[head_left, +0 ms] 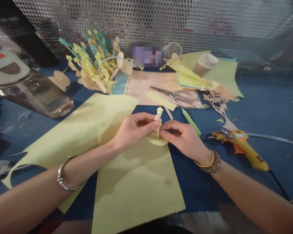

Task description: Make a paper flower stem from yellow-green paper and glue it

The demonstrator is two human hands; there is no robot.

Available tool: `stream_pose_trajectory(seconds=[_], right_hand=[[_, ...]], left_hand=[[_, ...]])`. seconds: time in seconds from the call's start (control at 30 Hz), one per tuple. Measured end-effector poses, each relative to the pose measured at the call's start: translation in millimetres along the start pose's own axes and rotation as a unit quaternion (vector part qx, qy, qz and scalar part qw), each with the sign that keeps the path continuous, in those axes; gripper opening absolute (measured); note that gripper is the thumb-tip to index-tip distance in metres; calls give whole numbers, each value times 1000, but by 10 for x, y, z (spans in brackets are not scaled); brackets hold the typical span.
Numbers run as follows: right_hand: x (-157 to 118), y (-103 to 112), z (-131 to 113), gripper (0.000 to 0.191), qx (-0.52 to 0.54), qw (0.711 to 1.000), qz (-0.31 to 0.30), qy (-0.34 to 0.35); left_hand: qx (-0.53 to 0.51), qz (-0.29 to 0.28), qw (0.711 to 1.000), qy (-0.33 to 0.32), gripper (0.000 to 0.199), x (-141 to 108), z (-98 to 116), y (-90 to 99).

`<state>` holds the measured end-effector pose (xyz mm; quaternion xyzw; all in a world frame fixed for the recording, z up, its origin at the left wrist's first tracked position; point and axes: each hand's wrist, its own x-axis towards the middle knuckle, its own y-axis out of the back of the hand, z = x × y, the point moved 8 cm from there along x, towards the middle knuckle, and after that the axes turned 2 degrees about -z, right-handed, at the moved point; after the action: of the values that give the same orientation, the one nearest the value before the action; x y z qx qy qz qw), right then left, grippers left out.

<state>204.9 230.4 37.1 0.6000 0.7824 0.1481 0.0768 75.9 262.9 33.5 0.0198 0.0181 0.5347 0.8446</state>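
Head view: both hands meet at mid-counter, the left hand (133, 130) and right hand (183, 138) each pinching a small folded paper strip (158, 119), pale yellow and cream, held upright just above a large yellow sheet (136, 185). Judging by the pile of finished zigzag pieces (95, 63) far left, much is made; this strip looks half-folded. Scissors (177, 95) lie far beyond, a glue gun (244, 148) to the right on the blue counter (266, 107).
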Motion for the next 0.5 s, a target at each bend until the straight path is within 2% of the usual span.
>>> stream_pose_trajectory(seconds=[0.33,0.5], right_hand=[[-17,-14,16,9,-11,1000,6,-4],[-9,4,29,9,0,1000,8,-12]], left_hand=[[-2,-9,1000,1,18,21,-24,-19],[-1,-29,1000,-5,24,31,7,-25]])
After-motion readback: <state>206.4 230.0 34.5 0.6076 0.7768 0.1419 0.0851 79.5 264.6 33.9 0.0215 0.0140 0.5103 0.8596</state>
